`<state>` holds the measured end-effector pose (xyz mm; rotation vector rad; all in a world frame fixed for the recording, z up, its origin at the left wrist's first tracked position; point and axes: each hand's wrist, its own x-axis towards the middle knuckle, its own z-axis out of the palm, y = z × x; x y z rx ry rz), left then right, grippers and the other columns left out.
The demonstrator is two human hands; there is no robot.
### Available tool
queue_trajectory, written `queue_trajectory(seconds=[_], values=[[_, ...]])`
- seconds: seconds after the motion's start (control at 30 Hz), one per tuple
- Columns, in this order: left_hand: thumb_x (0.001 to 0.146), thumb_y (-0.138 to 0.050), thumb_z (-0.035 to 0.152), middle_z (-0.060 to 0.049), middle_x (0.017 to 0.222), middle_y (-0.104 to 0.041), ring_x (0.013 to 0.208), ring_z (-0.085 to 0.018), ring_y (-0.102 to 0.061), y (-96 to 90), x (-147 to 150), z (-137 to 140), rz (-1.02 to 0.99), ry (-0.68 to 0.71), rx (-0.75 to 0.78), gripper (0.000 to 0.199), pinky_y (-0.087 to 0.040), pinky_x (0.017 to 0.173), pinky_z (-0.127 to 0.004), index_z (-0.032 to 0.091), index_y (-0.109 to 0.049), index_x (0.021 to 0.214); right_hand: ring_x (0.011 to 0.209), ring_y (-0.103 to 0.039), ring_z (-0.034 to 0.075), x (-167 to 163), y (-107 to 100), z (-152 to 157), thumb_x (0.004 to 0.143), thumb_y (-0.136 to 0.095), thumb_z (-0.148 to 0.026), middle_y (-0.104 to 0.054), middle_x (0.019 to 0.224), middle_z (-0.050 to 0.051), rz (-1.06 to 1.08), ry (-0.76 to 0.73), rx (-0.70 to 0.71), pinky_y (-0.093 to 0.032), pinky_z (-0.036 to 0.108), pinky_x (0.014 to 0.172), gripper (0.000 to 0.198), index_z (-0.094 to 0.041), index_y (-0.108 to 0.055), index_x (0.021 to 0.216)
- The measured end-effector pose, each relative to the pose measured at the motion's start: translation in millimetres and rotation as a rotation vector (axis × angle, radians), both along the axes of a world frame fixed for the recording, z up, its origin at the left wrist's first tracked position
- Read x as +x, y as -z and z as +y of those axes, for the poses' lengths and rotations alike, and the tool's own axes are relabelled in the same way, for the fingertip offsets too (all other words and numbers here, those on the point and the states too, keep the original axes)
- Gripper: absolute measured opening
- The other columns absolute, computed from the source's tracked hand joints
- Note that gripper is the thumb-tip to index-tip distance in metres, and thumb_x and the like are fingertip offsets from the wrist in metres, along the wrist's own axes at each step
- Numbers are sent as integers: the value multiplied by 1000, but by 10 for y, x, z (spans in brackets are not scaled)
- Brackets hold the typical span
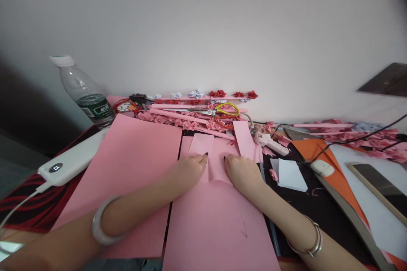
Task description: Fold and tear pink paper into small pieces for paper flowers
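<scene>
Here's the pink sheet [219, 228], lying right in front of the person, its far edge curling up between two busy fists. The left hand [190, 169] sits on the left side of that far edge, fingers curled in and thumb tucked close; the right hand [243, 171] mirrors it on the right side, curled the same way (whether either one truly pinches paper, I can't tell, as the fingertips are hidden). Just beyond the sheet, a pink strip [243, 135] lies past the right hand. Farther beyond, we have scissors [228, 110] with yellow and red handles, resting on a heap of paper flowers [190, 125]. Left of the sheet, there's a second pink sheet [133, 169] under the left forearm, then a white power bank [73, 156] and a water bottle [95, 99] farther out. Over to the right of the sheet come a glue gun [271, 143], white papers [291, 175], orange paper [310, 148] and, farthest out, a phone [381, 186].
</scene>
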<state>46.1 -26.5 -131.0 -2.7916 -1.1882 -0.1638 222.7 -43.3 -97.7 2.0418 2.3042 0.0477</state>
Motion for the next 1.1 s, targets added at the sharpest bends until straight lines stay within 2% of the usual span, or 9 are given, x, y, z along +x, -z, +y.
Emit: queue_trajectory(seconds=[0.27,0.37,0.47,0.53,0.87,1.0,1.1], values=[[81,-33,2,-8,77,-58,68,-18,-57,-27,9,-5,-13,13,-31,38,-46,63,-29,5,-49,115,58,-63,24,86,51,-130,87,-34,-20,-65,64,11,-37,16,26,-34,26,47,25,-14,-57,79],[81,-34,2,-9,82,-59,70,-18,-57,-50,11,-14,3,-9,-58,39,-46,64,-28,6,-47,118,57,-61,20,159,31,-134,88,-32,-26,-64,64,10,128,54,41,-31,25,48,29,-16,-54,72],[81,-35,3,-9,86,-60,74,-18,-57,-44,9,-32,-1,-36,-75,41,-46,63,-28,8,-45,121,53,-55,14,212,27,-112,89,-30,-29,-59,55,5,371,32,-7,-28,23,49,37,-17,-46,58],[81,-35,4,-10,89,-60,76,-19,-57,-24,9,-44,-12,-38,-70,42,-47,64,-29,8,-43,122,50,-51,13,225,40,-100,87,-33,-27,-55,51,3,435,31,-34,-27,22,48,36,-18,-42,53],[81,-34,4,-11,87,-59,76,-20,-57,43,29,-61,-4,-71,-72,43,-47,65,-30,5,-43,123,54,-54,16,208,39,-268,85,-35,-22,-61,60,7,275,74,20,-21,26,50,26,-17,-50,65],[82,-33,6,-12,88,-60,74,-20,-57,-8,31,-73,-42,-88,-107,43,-47,64,-30,5,-43,124,50,-51,15,335,-2,-303,85,-35,-23,-54,53,3,306,92,78,-20,26,49,24,-18,-47,65],[84,-33,11,-12,88,-60,78,-20,-56,-74,0,-42,-195,-80,-204,40,-45,69,-31,7,-47,121,47,-44,13,432,-63,-258,85,-35,-28,-45,48,-1,420,116,122,-20,25,48,28,-19,-40,59]])
